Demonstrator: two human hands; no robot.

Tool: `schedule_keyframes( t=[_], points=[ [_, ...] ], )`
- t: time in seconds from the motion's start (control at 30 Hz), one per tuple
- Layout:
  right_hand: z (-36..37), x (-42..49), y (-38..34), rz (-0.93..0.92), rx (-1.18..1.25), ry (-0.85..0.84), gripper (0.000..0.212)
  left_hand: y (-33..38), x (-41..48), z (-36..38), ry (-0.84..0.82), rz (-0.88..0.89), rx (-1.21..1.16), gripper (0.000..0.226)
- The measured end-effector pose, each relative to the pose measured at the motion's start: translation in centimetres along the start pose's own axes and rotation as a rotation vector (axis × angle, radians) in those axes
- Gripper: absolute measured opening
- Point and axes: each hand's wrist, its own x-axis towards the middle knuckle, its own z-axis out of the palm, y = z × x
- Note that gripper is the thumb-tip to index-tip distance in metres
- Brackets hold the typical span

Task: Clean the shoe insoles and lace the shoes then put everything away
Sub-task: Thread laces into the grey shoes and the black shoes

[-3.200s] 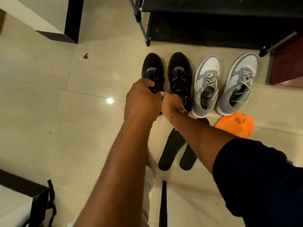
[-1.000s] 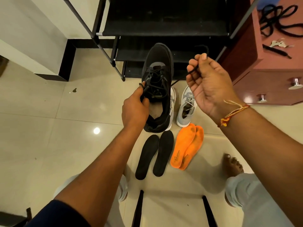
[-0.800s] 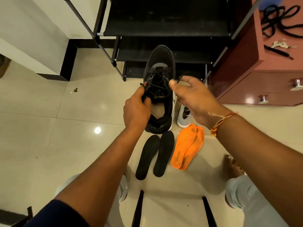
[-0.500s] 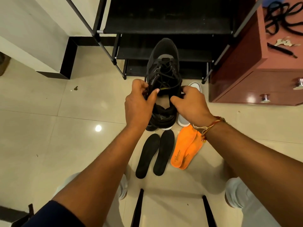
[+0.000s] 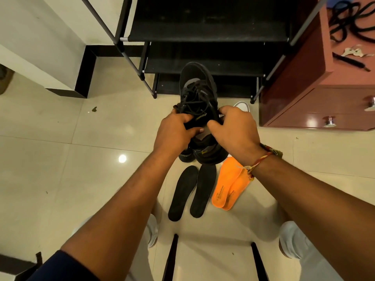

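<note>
I hold a black shoe (image 5: pixel 197 86) up over the floor, its toe pointing away and its black laces loose over the tongue. My left hand (image 5: pixel 174 128) grips its left side at the collar, and my right hand (image 5: pixel 233 126) grips the right side. A second black shoe (image 5: pixel 185 156) stands on the floor below, mostly hidden. Two black insoles (image 5: pixel 192 192) lie side by side on the tiles near me, and two stacked orange insoles (image 5: pixel 228 183) lie to their right. The toe of a grey shoe (image 5: pixel 241 105) peeks out behind my right hand.
A black shoe rack (image 5: pixel 203 33) with metal poles stands straight ahead. A reddish cabinet (image 5: pixel 316 94) at the right carries black laces (image 5: pixel 349 19) and keys (image 5: pixel 351 52) on top. A white wall with black skirting (image 5: pixel 85 74) is at left. A chair's black legs (image 5: pixel 170 258) frame my knees.
My right hand let go of the lace it had pulled up and came down to grip the shoe's right side. The shoe has been lifted slightly and is now held by both hands.
</note>
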Motion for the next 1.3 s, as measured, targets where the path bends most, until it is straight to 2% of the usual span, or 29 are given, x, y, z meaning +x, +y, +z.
schedule_keyframes(
  t=[0.17,0.37,0.5,0.63,0.77,0.87,1.03,1.17,1.3],
  points=[
    [0.3,-0.6,-0.7,-0.077,-0.072,0.018,0.029,-0.3,-0.1,0.3,0.07,-0.016,0.036,0.03],
    [0.2,-0.7,-0.8,-0.099,-0.074,0.005,0.027,-0.5,-0.2,0.8,0.21,0.06,0.114,0.025],
    [0.1,-0.6,-0.7,-0.1,-0.08,-0.008,0.027,-0.7,0.2,1.3,0.227,0.077,0.112,0.03],
    [0.1,-0.3,-0.2,-0.063,-0.058,-0.008,0.025,-0.1,-0.1,0.9,0.204,0.13,0.105,0.013],
    [0.0,0.4,0.5,-0.019,-0.082,-0.022,0.021,0.6,-0.4,0.4,0.239,0.098,0.002,0.018],
    [0.1,0.4,0.8,-0.023,-0.126,-0.04,0.027,0.8,-0.6,0.7,0.323,0.11,-0.096,0.018],
    [0.1,0.3,0.4,-0.066,-0.133,-0.101,0.039,1.2,-0.7,0.9,0.356,0.146,-0.18,0.02],
    [0.3,0.4,0.3,-0.063,0.01,-0.187,0.044,1.1,-0.9,0.5,0.373,0.15,-0.15,0.024],
    [0.5,0.5,0.6,-0.106,-0.037,-0.081,0.062,1.1,-0.9,0.3,0.338,0.23,-0.106,0.029]
  ],
)
